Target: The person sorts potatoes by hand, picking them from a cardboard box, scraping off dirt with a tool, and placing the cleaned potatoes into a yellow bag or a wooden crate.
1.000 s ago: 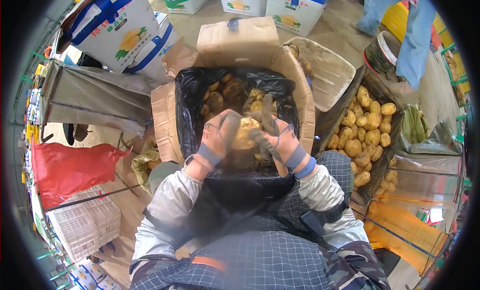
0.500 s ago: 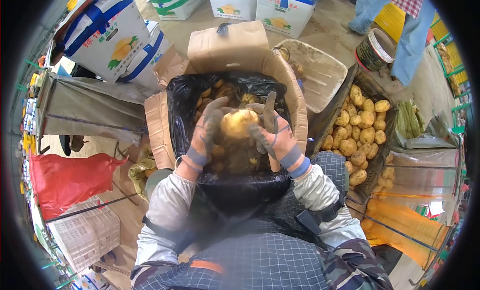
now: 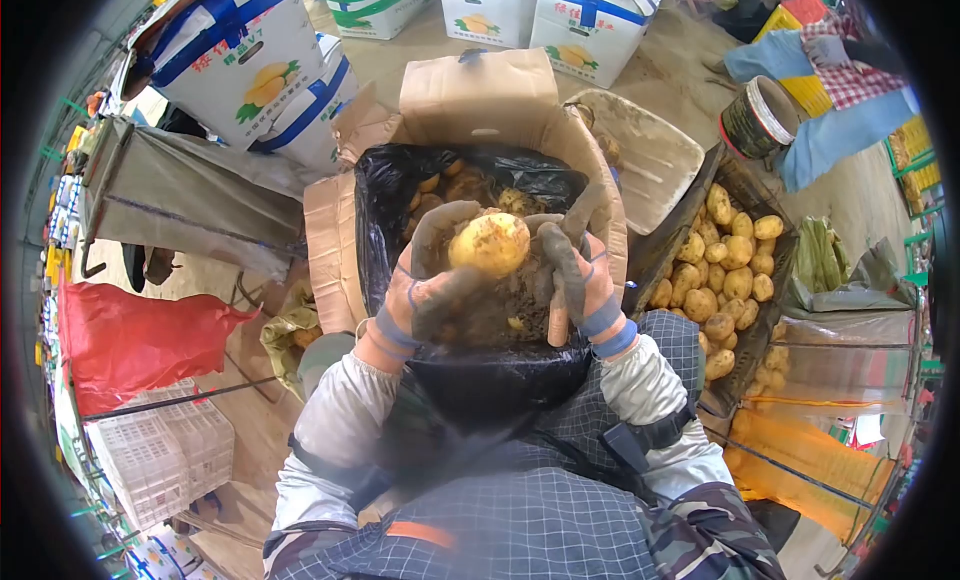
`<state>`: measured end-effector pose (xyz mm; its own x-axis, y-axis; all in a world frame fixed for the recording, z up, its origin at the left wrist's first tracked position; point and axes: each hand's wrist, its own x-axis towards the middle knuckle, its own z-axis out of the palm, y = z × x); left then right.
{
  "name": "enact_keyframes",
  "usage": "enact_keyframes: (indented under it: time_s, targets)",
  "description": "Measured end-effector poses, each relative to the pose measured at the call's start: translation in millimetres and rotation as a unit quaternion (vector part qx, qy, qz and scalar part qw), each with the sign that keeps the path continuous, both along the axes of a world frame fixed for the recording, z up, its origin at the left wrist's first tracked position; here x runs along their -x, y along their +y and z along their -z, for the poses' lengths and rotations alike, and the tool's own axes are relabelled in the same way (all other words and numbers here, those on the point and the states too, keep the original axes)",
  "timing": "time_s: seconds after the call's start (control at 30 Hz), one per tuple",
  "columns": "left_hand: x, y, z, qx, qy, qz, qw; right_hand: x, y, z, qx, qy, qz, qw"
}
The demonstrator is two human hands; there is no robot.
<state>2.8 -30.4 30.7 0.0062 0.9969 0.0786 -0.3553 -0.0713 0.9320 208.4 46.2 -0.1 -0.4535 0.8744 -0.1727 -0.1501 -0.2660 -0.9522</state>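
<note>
Over a carton point(image 3: 330, 245) lined with a black plastic bag point(image 3: 375, 195), my left hand point(image 3: 432, 280), in an orange and grey work glove, grips a yellow potato point(image 3: 490, 242). Brown soil marks the potato's upper face. My right hand point(image 3: 580, 285), gloved the same way, is closed around a knife point(image 3: 558, 318). Its wooden handle sticks out below the palm, and its dark, blurred blade points up. The right fingertips are close to the potato's right side. More potatoes point(image 3: 428, 185) and dark soil lie inside the bag, partly hidden by my hands.
On the right stands a dark crate point(image 3: 640, 298) of potatoes, with a dirty white tray point(image 3: 655, 165) behind it. A bucket point(image 3: 757, 120) is near a person in jeans point(image 3: 845, 145). Printed white cartons point(image 3: 585, 35) line the back. A red sack point(image 3: 150, 350) hangs at left.
The potato has turned and shows its soiled face, now held in my left hand. My right fingers have drawn back from it. The view has shifted slightly.
</note>
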Motion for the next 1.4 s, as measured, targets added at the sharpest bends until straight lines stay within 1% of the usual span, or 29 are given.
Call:
enact_keyframes:
  time_s: [0.07,0.17,0.23,0.27,0.33,0.43,0.47,0.5,0.57,0.6,0.63,0.7,0.73,0.8,0.83,0.97,1.07,1.17,1.27,1.37,1.4]
  targets:
    - [-2,-5,1,-0.011,-0.008,0.004,1.0,4,-6,9,-0.034,0.01,0.002,0.999]
    - [-2,-9,-1,-0.013,-0.022,0.025,0.999,1,-13,-10,0.046,0.016,-0.016,0.999]
    - [-3,-9,-6,-0.023,-0.028,0.041,0.999,5,-18,-12,0.014,0.1,-0.06,0.993]
    - [-6,-8,-5,-0.017,-0.01,0.018,1.0,5,-21,-12,0.0,0.141,-0.082,0.987]
    - [-15,-7,0,0.004,0.025,-0.029,0.999,3,-20,0,-0.023,0.074,-0.094,0.993]
    - [-4,2,16,0.028,0.001,-0.03,0.999,-3,-15,8,0.079,0.007,-0.094,0.992]
    - [4,10,25,0.018,0.011,-0.062,0.998,-3,-15,3,0.063,0.016,-0.083,0.994]
    - [12,14,34,0.052,0.0,-0.072,0.996,-2,-11,-1,0.041,0.024,-0.07,0.996]
    - [29,25,45,0.113,-0.025,-0.092,0.989,1,-8,3,-0.068,0.033,-0.033,0.997]
    - [34,24,42,0.098,-0.001,-0.028,0.995,1,-5,4,-0.104,0.038,-0.024,0.994]
    - [22,23,34,0.079,-0.009,-0.014,0.997,1,-3,6,-0.14,0.042,-0.014,0.989]
    - [-2,20,21,0.051,-0.026,0.013,0.998,2,-3,8,-0.165,0.052,-0.014,0.985]
    - [-2,23,33,-0.037,0.025,0.044,0.998,3,-4,4,-0.199,0.009,-0.01,0.98]
    - [-11,25,33,-0.113,0.203,-0.013,0.973,3,-4,3,-0.276,-0.016,-0.017,0.961]
    - [-19,23,28,-0.12,0.227,-0.038,0.966,3,-5,2,-0.313,-0.03,-0.023,0.949]
    - [-21,20,18,-0.106,0.306,-0.101,0.941,8,-12,3,-0.269,-0.004,-0.016,0.963]
    - [-22,18,18,-0.134,0.363,-0.139,0.912,12,-15,4,-0.278,-0.031,-0.011,0.96]
    - [-21,17,17,-0.135,0.338,-0.161,0.917,13,-13,6,-0.286,-0.056,-0.024,0.956]
    - [-12,12,15,-0.029,0.326,-0.186,0.926,15,-17,-4,-0.282,-0.029,-0.038,0.958]
    - [-5,18,9,-0.069,0.353,-0.205,0.91,16,-18,-1,-0.229,-0.031,-0.041,0.972]
    - [2,19,24,-0.029,0.291,-0.174,0.94,18,-17,1,-0.22,-0.035,-0.028,0.975]
